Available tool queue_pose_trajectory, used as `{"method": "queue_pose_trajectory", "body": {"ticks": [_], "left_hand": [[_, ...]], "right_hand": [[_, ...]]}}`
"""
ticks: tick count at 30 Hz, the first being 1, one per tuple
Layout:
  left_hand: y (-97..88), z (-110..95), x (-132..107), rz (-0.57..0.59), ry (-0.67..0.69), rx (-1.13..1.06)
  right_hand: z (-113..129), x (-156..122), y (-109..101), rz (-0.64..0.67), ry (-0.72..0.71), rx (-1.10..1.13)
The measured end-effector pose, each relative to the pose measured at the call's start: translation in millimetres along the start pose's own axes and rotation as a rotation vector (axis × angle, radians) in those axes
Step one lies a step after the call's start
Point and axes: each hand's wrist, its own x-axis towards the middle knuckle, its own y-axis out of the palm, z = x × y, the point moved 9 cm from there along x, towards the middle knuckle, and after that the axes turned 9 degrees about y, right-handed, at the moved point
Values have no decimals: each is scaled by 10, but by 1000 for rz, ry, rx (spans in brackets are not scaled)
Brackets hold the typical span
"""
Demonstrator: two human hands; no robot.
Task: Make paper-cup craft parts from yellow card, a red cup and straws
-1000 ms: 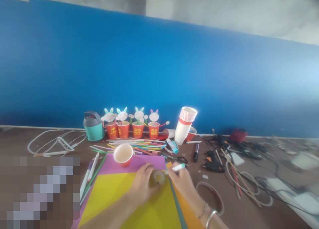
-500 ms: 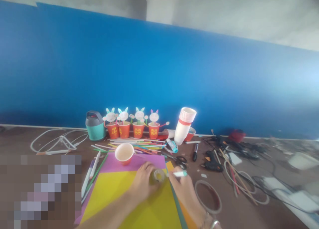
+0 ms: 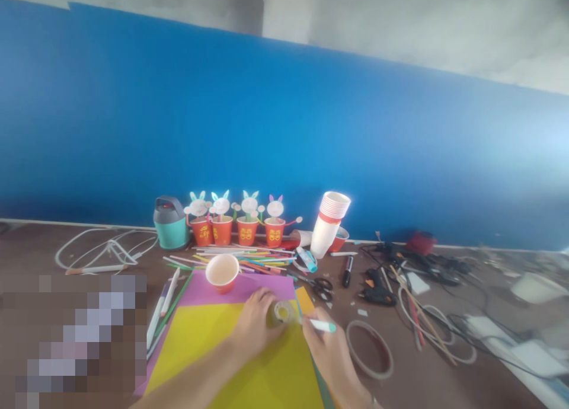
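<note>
Your left hand (image 3: pixel 254 323) grips the tape roll (image 3: pixel 274 315) on the yellow paper (image 3: pixel 191 332), probably so it does not slip. Your right hand (image 3: pixel 326 345) pinches the white marker (image 3: pixel 320 325) beside it, perhaps for fine control; whether its tip touches, I cannot tell.

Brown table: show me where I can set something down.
The brown table is bare between the tape ring and white strip. The yellow sheet has bare room either side of the left forearm. Crowded: straws before the red cups; cables by the glue gun.
</note>
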Motion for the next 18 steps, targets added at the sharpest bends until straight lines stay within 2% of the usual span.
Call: {"method": "queue_pose_trajectory", "body": {"ticks": [6,14,18], "left_hand": [[-18,-19,9,-8,3,2],[-26,-22,20,-5,-5,-12],[-28,-10,21,-11,-16,-33]], "right_hand": [[39,-66,11,1,-24,27],[-13,-104,37,15,44,206],[-34,-107,129,118,44,291]]}}
